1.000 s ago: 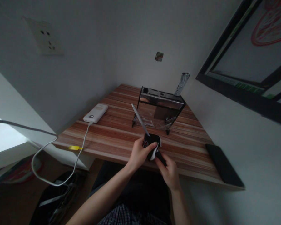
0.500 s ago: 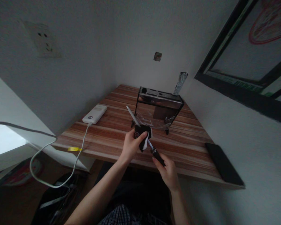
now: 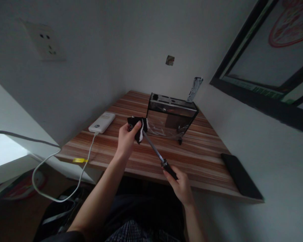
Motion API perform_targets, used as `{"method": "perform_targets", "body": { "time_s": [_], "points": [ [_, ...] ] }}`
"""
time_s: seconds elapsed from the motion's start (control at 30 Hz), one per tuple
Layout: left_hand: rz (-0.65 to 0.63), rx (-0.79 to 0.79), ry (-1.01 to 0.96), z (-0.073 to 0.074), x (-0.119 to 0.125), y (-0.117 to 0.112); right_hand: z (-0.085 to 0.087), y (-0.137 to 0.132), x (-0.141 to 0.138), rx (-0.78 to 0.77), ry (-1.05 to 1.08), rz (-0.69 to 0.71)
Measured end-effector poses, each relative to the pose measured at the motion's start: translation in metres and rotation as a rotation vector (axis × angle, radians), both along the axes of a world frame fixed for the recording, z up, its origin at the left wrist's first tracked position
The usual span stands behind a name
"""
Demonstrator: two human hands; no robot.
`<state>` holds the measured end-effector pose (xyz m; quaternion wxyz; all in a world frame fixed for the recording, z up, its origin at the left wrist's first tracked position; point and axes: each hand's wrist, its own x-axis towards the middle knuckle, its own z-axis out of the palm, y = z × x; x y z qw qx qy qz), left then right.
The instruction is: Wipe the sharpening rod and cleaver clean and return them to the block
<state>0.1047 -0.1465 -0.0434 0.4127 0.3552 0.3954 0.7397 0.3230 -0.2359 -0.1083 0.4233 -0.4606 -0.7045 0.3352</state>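
My left hand (image 3: 128, 136) pinches a folded black wrapper-like piece (image 3: 133, 121) with a crumpled white edge, like tissue, above the front left of the table. My right hand (image 3: 179, 183) is closed around the black handle of a slim knife (image 3: 154, 147), near the table's front edge. The long, narrow metal blade slants up and left, and its far end is hidden at the black and white piece. Just behind stands a black-framed rack (image 3: 173, 104) with a slotted metallic top. A plastic-wrapped upright piece (image 3: 195, 89) sticks out of its right end.
A white power bank (image 3: 102, 122) lies at the table's left, with a white cable (image 3: 89, 154) running off the edge past a yellow tag (image 3: 79, 160). A black phone (image 3: 241, 176) rests along the right edge. Walls close in behind; a socket (image 3: 46, 42) is on the left one.
My left hand has slid the black and white piece up and left along the blade, baring most of the metal near the handle. My right hand has hardly moved.
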Motion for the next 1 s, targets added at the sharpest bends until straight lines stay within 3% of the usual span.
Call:
{"method": "perform_targets", "body": {
  "time_s": [0.47,0.8,1.0],
  "points": [
    [0.035,0.063,-0.102,0.009,-0.017,0.007,0.0,-0.001,-0.001,-0.056,0.014,0.011],
    [0.013,0.044,-0.182,0.019,-0.012,-0.001,0.0,-0.001,0.002,-0.048,0.019,0.019],
    [-0.005,0.038,-0.18,0.01,-0.003,-0.005,-0.001,-0.001,0.003,-0.072,0.035,0.009]
  ]
}}
